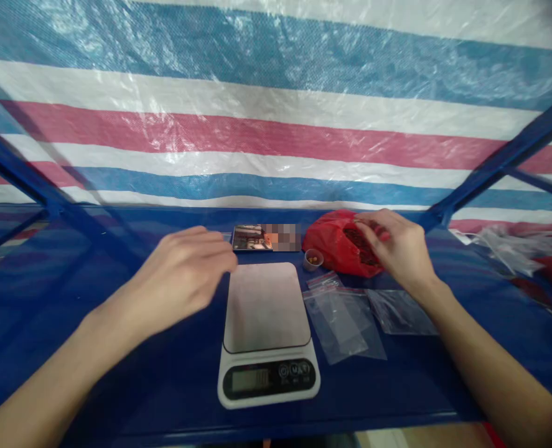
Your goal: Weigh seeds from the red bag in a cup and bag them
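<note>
Striped tarp behind a blue shelf (117, 348), right hand (397, 249) with fingers curled into a red plastic bag (336, 246), clear zip bags (345, 317) just below it, left hand (182, 277) relaxed and empty, hovering beside a kitchen scale (266, 330), small cup (312, 259) between bag and scale

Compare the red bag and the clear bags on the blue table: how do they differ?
The red bag is opaque and bulges, full; the clear bags are see-through and lie flat, seemingly empty. The red bag sits at the back under the right hand, whose fingers reach into it; the clear bags lie nearer, beside the scale, touched by no hand. Both are thin plastic and rest on the table.
</note>
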Tool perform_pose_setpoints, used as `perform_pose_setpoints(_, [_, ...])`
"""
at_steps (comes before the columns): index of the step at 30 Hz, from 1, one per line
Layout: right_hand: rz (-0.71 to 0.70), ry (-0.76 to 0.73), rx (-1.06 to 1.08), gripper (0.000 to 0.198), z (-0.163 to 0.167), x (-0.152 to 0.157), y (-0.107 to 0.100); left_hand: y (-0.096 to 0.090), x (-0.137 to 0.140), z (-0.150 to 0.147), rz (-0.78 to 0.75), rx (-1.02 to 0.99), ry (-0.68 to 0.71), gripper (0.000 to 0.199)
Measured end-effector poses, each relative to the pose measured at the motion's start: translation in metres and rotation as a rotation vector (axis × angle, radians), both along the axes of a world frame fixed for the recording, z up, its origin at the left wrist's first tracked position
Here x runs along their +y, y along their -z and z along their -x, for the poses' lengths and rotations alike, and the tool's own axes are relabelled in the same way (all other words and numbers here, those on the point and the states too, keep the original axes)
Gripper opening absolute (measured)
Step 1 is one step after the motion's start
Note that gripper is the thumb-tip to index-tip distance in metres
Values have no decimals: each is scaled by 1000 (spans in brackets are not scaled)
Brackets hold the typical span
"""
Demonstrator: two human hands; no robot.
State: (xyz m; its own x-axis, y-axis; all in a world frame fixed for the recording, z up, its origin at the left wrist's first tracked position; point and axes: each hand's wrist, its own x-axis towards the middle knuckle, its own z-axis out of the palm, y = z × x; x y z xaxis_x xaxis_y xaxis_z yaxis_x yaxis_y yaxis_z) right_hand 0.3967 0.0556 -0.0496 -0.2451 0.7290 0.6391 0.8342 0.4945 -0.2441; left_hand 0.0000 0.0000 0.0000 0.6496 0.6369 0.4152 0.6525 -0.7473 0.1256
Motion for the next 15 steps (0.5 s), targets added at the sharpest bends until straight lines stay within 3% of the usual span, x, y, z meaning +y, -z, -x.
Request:
perform_pose_setpoints(4, [-31,-182,57,17,29,-21,-5,42,37,50,-35,-246,-330,32])
perform_pose_setpoints(8, [77,-348,-28,22,49,-26,9,65,45,64,-36,-260,-369,28])
perform_pose_setpoints(15, [141,-377,-66,20,53,-21,25,66,43,65,-98,-261,-338,30])
